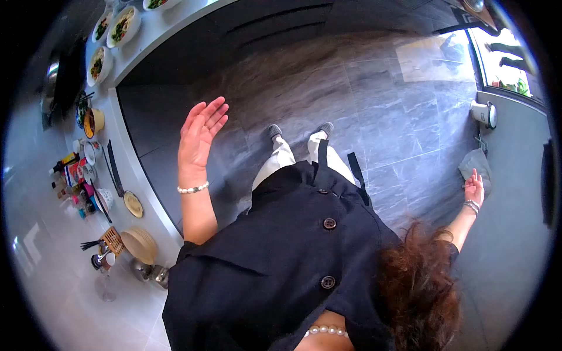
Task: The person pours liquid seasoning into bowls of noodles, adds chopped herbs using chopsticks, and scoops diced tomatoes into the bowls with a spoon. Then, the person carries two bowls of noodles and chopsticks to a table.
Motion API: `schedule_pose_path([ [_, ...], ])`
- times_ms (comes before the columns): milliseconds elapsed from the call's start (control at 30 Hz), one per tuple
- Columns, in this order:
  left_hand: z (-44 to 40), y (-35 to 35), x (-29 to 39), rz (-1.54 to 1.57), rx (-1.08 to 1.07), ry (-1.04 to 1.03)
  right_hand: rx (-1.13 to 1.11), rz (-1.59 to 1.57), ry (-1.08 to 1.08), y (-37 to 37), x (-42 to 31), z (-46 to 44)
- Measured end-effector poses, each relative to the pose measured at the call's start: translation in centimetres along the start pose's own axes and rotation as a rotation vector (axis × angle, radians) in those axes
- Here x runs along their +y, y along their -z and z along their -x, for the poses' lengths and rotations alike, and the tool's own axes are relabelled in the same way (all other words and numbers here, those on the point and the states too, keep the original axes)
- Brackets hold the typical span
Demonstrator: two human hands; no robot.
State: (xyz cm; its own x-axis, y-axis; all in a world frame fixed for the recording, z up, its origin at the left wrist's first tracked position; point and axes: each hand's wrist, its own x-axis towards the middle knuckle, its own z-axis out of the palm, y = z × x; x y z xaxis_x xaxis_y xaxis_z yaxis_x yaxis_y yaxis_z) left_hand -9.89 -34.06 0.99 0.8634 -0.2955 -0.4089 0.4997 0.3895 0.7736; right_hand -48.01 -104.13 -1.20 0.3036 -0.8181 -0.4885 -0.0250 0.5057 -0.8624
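Observation:
My left hand is raised over the dark cabinet side near the left counter. Its fingers are stretched out, it holds nothing, and a beaded bracelet circles the wrist. On the right, my right hand is open with its fingers extended. It overlaps the lower part of a translucent plastic bag by the grey cabinet; whether it touches the bag cannot be told. Nearest to my left hand on the counter are dark tongs and a round wooden piece.
The left counter bears several bowls of food, a yellow container, bottles, a utensil basket and a stack of pale round items. A white container is at the right, near a bright doorway.

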Motion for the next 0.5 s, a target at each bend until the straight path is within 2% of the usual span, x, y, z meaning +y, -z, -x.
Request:
schedule_pose_path([
  [100,0.6,2.0,-0.2,0.069,0.054,-0.045,-0.059,0.052,-0.081,-0.6,-1.2,0.6],
  [133,0.9,3.0,-0.1,0.087,0.079,-0.068,-0.078,0.054,-0.111,1.3,-2.1,-0.7],
  [267,1.6,6.5,-0.5,0.195,0.135,-0.102,-0.052,0.014,-0.06,4.1,-3.9,-0.7],
  [333,1.8,8.0,-0.7,0.237,0.187,-0.095,-0.005,0.048,-0.014,4.7,-2.5,0.3],
  [367,2.0,8.3,-0.8,0.258,0.203,-0.087,-0.074,0.043,-0.04,4.9,-1.4,0.6],
  [500,2.3,8.8,-0.8,0.316,0.215,-0.072,-0.107,0.011,-0.095,0.1,5.8,3.9],
])
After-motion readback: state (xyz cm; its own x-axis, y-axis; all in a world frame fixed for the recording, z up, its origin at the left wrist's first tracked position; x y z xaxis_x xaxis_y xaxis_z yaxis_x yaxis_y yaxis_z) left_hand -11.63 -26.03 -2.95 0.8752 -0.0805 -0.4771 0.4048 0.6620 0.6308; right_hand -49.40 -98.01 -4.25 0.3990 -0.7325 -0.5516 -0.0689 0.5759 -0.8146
